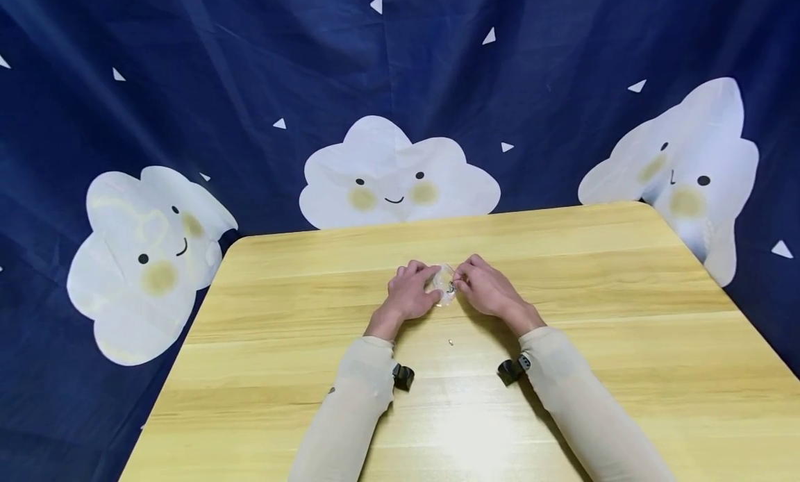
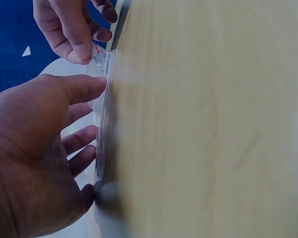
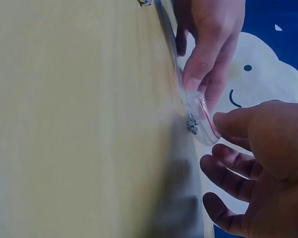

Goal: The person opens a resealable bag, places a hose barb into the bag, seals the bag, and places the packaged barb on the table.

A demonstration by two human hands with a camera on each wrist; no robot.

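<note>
A small clear zip bag (image 1: 444, 285) with a red stripe along its seal lies low over the table between the two hands. Small silvery metal pieces (image 3: 192, 123) show inside it, too blurred to name. The left hand (image 1: 412, 292) holds the bag from its left side, thumb and fingers spread along the plastic. At the bag's right edge, the right hand (image 1: 487, 287) pinches the striped seal between thumb and forefinger, its other fingers loosely bent. Nearer the person, a tiny shiny metal piece (image 1: 451, 342) lies alone on the wood.
The pale wooden table (image 1: 281, 357) has rounded far corners. Behind it hangs a dark blue curtain (image 1: 250, 65) printed with white clouds. Each wrist carries a small black camera, the left one (image 1: 403, 377) and the right one (image 1: 511, 371) both close above the tabletop.
</note>
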